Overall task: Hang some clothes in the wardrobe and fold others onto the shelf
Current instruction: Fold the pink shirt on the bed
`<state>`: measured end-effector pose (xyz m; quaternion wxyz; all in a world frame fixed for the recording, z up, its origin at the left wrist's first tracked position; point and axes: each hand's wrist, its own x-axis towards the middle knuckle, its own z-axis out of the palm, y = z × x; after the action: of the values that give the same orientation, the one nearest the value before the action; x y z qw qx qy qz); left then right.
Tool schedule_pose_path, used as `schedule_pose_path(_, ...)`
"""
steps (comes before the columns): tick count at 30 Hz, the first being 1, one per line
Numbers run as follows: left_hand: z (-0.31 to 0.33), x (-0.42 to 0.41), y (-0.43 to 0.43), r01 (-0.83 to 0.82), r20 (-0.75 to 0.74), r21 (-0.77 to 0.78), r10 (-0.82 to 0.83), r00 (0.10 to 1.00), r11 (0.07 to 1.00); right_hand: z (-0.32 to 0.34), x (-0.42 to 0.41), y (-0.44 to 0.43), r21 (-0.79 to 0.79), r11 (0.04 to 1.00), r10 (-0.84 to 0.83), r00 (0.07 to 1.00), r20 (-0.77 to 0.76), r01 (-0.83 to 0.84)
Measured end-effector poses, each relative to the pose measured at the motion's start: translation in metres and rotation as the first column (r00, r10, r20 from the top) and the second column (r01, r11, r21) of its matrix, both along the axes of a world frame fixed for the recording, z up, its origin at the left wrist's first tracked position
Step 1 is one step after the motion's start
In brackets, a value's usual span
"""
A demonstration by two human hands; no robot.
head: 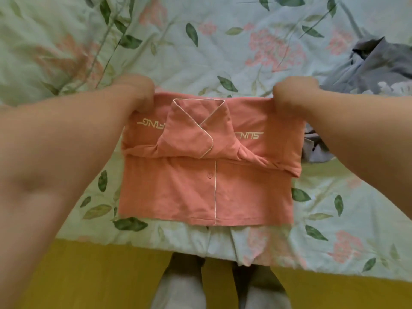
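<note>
The flowery bed cover (223,41) lies under both grips. Between the grips is the pink shirt (200,197), lying on the bed. Its top part is folded down over the front, so the collar and white letters show. A pile of grey clothes (374,68) sits just past the right grip (292,94). That grip is curled tight and pinches the fold's right end. The left grip (138,92) pinches the left end the same way.
</note>
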<state>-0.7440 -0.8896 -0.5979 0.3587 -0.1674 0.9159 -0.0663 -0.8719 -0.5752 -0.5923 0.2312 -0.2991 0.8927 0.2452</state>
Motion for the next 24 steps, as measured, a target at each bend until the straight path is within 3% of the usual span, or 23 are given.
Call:
schedule_pose_path(2,-0.004,-0.011,-0.001,-0.002,-0.135,-0.081,-0.009,0.991,0.997,-0.008,-0.013,-0.006,-0.084,0.995,-0.063,0.994,-0.094,0.055)
schedule_pose_path(4,-0.014,-0.009,0.004,-0.009,-0.291,-0.068,-0.011,0.957,0.998,-0.018,-0.012,-0.008,-0.194,0.976,-0.129,0.978,-0.162,0.097)
schedule_pose_path(5,-0.021,-0.003,0.011,-0.01,-0.37,-0.009,0.006,0.929,1.0,-0.023,-0.007,-0.008,-0.267,0.956,-0.165,0.975,-0.149,0.121)
schedule_pose_path(7,-0.035,0.012,0.025,-0.046,-0.453,0.221,0.144,0.88,0.974,-0.032,0.014,-0.008,-0.429,0.869,-0.248,0.967,0.049,0.245)
schedule_pose_path(10,-0.048,0.037,0.049,-0.264,-0.373,0.507,0.486,0.791,0.82,-0.041,0.055,-0.01,-0.522,0.713,-0.255,0.866,0.429,0.468)
schedule_pose_path(12,-0.05,0.051,0.062,-0.408,-0.288,0.587,0.651,0.703,0.7,-0.043,0.078,-0.014,-0.523,0.64,-0.218,0.785,0.579,0.563)
schedule_pose_path(14,-0.05,0.067,0.074,-0.471,-0.19,0.646,0.724,0.663,0.601,-0.047,0.095,-0.016,-0.521,0.558,-0.185,0.708,0.681,0.646)
schedule_pose_path(18,-0.044,0.108,0.086,-0.408,-0.102,0.767,0.721,0.685,0.496,-0.052,0.118,-0.008,-0.402,0.406,-0.24,0.521,0.819,0.82)
schedule_pose_path(21,-0.044,0.146,0.086,-0.275,-0.214,0.738,0.6,0.771,0.616,-0.053,0.139,0.005,-0.432,0.527,-0.178,0.592,0.786,0.732)
schedule_pose_path(24,-0.052,0.183,0.083,0.152,-0.455,0.647,0.218,0.863,0.747,-0.053,0.164,0.02,-0.539,0.734,0.013,0.785,0.619,0.413)
